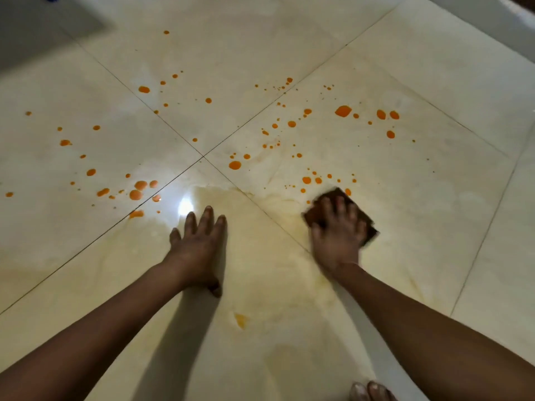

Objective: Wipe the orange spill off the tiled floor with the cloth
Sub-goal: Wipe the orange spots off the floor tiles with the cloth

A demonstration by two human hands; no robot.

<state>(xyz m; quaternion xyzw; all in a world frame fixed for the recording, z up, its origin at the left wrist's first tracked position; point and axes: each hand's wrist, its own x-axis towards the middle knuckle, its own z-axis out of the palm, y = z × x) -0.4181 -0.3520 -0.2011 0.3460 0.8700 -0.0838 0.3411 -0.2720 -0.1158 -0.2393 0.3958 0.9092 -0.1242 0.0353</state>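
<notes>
Orange drops (343, 111) lie scattered over the cream tiled floor (434, 198), across the left, middle and right tiles beyond my hands. A dark brown cloth (337, 195) lies flat on the floor at centre right, and my right hand (337, 230) presses on top of it with fingers spread, blurred by motion. Just past the cloth's far edge are several small orange drops (307, 180). My left hand (199, 244) rests flat on the floor at centre, fingers apart, holding nothing. A pale yellowish smear (289, 256) covers the tile around and between my hands, with a small orange patch (241, 319) nearer me.
A bright light reflection (185, 205) shines on the tile by my left fingertips. A grey mat or panel (43, 27) lies at the top left. A white wall base (498, 21) runs along the top right. Toes (372, 390) show at the bottom edge.
</notes>
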